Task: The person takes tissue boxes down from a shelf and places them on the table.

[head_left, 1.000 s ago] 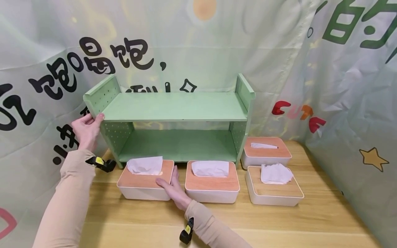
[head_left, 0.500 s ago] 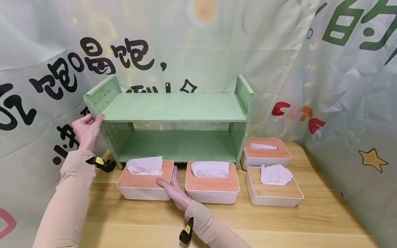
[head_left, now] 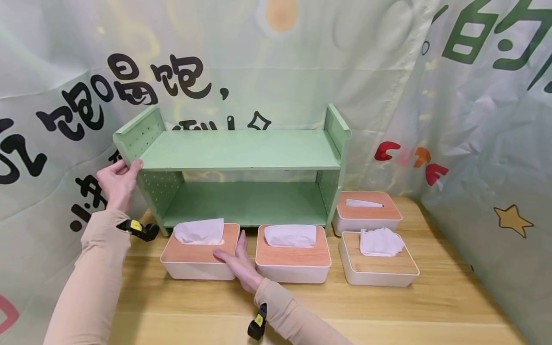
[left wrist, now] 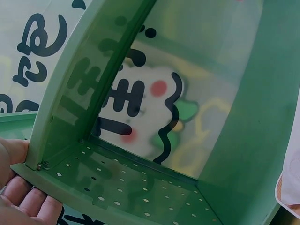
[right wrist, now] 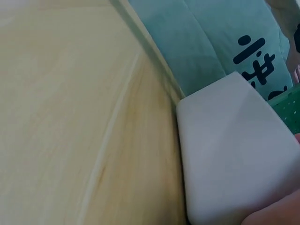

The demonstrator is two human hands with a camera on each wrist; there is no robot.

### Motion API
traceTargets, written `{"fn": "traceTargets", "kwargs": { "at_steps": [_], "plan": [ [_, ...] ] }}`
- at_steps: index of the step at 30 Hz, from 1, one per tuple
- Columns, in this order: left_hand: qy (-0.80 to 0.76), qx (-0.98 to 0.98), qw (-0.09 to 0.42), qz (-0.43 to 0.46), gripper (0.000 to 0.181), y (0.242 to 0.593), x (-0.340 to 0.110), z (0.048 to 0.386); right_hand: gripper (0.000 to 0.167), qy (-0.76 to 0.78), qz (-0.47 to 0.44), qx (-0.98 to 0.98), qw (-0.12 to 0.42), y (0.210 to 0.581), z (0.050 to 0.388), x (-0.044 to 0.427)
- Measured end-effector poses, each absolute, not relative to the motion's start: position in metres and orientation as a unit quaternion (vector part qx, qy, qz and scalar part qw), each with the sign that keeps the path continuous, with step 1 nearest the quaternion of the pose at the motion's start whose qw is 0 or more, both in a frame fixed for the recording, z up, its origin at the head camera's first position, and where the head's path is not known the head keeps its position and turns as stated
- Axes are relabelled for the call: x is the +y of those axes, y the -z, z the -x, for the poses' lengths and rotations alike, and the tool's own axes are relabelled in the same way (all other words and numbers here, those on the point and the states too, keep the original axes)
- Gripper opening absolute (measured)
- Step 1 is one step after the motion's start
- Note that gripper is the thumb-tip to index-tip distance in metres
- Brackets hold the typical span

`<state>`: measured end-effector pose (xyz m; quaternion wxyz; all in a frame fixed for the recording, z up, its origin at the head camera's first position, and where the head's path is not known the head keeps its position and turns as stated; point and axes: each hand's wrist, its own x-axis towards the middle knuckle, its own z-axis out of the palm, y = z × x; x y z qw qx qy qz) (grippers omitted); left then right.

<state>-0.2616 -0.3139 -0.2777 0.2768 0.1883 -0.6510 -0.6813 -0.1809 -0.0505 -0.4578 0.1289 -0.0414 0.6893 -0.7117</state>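
My left hand [head_left: 117, 183] grips the front edge of the green two-tier shelf [head_left: 241, 149] at its left side panel. In the left wrist view its fingers [left wrist: 33, 202] curl round the perforated panel. My right hand [head_left: 242, 267] holds the right end of the leftmost tissue box [head_left: 196, 270], thumb on the wooden lid and fingers along the side. This box is white with a tissue sticking up, and it stands on the table before the shelf. Its white wall fills much of the right wrist view, with part of the right hand at the lower corner.
A second tissue box [head_left: 293, 273] stands just right of my right hand. Two more, a front tissue box [head_left: 379, 279] and a back tissue box [head_left: 368, 223], stand right of the shelf. Printed cloth [head_left: 276, 86] hangs behind the wooden table [head_left: 207, 311].
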Motion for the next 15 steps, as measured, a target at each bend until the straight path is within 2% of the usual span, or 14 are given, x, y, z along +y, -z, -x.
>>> {"fn": "traceTargets", "kwargs": {
  "at_steps": [15],
  "plan": [
    [0.652,-0.673,0.278,-0.210,0.047,0.278,-0.317,0.260,0.098,0.707,0.076,0.700,0.067,0.434,0.181,-0.056]
  ]
}}
